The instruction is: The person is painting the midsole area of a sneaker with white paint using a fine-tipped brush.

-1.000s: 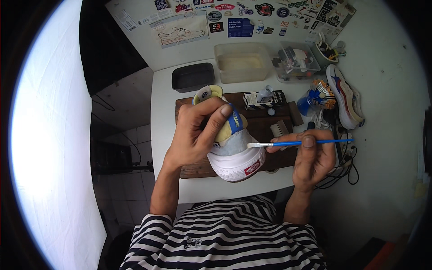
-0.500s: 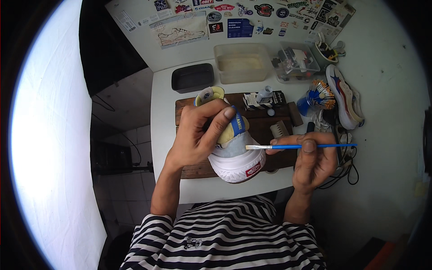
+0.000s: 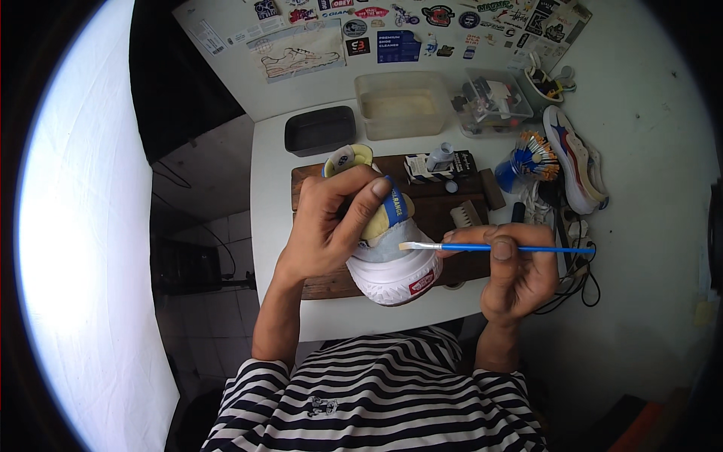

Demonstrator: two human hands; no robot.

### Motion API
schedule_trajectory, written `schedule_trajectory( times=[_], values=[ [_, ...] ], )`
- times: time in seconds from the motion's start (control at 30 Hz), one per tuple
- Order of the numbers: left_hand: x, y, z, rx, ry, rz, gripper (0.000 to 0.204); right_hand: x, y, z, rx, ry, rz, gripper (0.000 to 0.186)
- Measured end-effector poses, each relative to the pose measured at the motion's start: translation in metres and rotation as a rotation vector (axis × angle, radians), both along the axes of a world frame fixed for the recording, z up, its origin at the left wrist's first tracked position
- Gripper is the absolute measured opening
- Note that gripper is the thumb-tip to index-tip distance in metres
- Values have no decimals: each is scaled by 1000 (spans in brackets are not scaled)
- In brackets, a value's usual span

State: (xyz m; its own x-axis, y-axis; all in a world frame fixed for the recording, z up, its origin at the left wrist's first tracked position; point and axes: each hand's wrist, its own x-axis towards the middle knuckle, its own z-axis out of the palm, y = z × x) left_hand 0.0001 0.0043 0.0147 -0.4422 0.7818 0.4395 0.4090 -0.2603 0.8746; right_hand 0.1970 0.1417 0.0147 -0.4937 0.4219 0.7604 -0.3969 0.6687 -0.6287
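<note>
My left hand [image 3: 331,222] is closed around a sneaker [image 3: 395,277], thumb on its blue strap. The shoe has a grey heel panel, a yellow lining and a thick white sole with a red label, and its heel end points toward me. Pinched in the fingers of my right hand [image 3: 520,271] is a slim blue paintbrush [image 3: 482,247], lying nearly level. Its pale bristles are at the grey panel. Behind the shoe, a small open bottle [image 3: 440,157] of grey liquid stands by a striped box [image 3: 418,170], with a round cap [image 3: 451,186] nearby.
Under the shoe lies a dark wooden board [image 3: 324,286] on the white table [image 3: 271,226]. Farther back stand a black tray [image 3: 320,130], a clear basin [image 3: 399,105] and a clear box [image 3: 493,105]. On the right are a cup of brushes [image 3: 512,177], another sneaker [image 3: 574,162] and tangled cables [image 3: 591,290].
The brush has moved a little to the left across the grey heel panel, and my right hand has shifted with it. My left hand still holds the shoe in much the same place.
</note>
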Motion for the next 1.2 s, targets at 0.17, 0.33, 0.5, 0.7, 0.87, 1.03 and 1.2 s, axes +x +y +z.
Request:
schedule_trajectory(
  times=[0.17,0.33,0.5,0.7,0.87,1.03,1.2],
  values=[
    [-2,0,-1,-62,41,-13,27,-8,-3,3,-191,148,68,10],
    [1,2,-1,22,5,-3,27,0,0,7,54,-69,2,9],
    [-1,0,-2,-31,31,-18,29,-9,1,5,-117,88,73,9],
    [-1,1,-1,-9,24,-18,29,-10,2,6,-21,5,53,8],
    [0,2,-1,-4,19,-21,27,-12,0,7,-181,117,95,8],
    [0,3,-3,-2,10,-13,28,-5,1,3,-27,-28,23,9],
    [-2,3,0,-16,56,-30,28,-6,-4,1,-115,102,52,12]
  ],
)
